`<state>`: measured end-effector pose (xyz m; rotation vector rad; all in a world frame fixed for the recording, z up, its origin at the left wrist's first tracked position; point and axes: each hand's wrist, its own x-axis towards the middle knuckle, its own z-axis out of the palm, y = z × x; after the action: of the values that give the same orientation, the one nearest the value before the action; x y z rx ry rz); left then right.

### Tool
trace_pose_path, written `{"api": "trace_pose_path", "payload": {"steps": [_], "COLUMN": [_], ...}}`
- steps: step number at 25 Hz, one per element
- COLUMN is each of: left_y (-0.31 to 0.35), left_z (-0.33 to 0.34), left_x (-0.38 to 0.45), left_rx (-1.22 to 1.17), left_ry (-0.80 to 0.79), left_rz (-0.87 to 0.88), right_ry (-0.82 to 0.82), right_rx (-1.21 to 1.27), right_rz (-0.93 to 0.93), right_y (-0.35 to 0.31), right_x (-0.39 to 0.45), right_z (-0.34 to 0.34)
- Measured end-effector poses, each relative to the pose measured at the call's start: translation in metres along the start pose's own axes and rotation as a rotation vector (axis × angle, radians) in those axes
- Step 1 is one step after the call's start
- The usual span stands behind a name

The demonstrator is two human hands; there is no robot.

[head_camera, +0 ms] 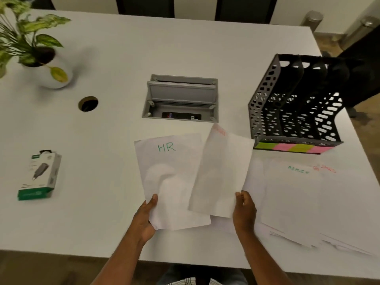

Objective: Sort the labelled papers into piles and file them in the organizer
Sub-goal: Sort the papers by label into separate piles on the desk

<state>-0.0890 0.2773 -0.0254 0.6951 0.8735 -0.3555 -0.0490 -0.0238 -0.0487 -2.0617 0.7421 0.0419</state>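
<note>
My left hand (146, 218) grips the lower left corner of a white sheet marked "HR" (170, 177) in green. My right hand (244, 210) pinches the lower right corner of another sheet (222, 171) with faint red writing at its top, lifted and overlapping the HR sheet's right side. To the right, papers lie spread on the table, one labelled "ADMIN" (298, 192) in green, one beside it with red lettering (339, 198). The black mesh organizer (296, 112) stands at the back right, with green and pink sticky labels (294, 148) along its front.
The white table (102, 140) has an open grey cable box (181, 99) in the middle and a round grommet hole (88, 103) to the left. A potted plant (39, 56) stands far left; a boxed charger (40, 175) lies near left. The table's front edge runs just below my hands.
</note>
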Motion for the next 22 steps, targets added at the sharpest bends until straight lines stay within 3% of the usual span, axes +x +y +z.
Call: {"api": "trace_pose_path", "payload": {"steps": [5, 9, 12, 14, 16, 18, 20, 22], "left_y": [0.025, 0.029, 0.021, 0.012, -0.001, -0.018, -0.038, -0.056], "left_z": [-0.031, -0.038, -0.028, -0.016, -0.003, 0.015, 0.039, 0.062], "left_x": [0.002, 0.007, 0.008, 0.011, 0.015, 0.02, 0.026, 0.031], "left_rx": [-0.166, -0.161, -0.013, 0.099, 0.177, 0.226, 0.283, 0.38], "left_ry": [-0.03, -0.067, -0.071, -0.041, -0.012, -0.001, -0.011, -0.056], "left_rz": [0.021, 0.018, 0.011, -0.006, -0.03, -0.053, -0.077, -0.101], "right_ry": [-0.036, -0.137, -0.237, -0.206, -0.181, -0.255, -0.293, -0.177], "right_rx": [-0.062, -0.077, -0.151, -0.114, 0.099, 0.313, 0.265, 0.113], "right_rz": [-0.034, -0.08, -0.106, -0.076, 0.086, 0.238, 0.191, 0.068], "right_y": [0.002, 0.001, -0.001, -0.003, -0.006, -0.007, -0.002, 0.009], "right_x": [-0.031, -0.051, -0.053, -0.045, -0.033, -0.019, -0.005, 0.006], "right_z": [0.038, 0.057, 0.058, 0.049, 0.034, 0.015, -0.005, -0.024]}}
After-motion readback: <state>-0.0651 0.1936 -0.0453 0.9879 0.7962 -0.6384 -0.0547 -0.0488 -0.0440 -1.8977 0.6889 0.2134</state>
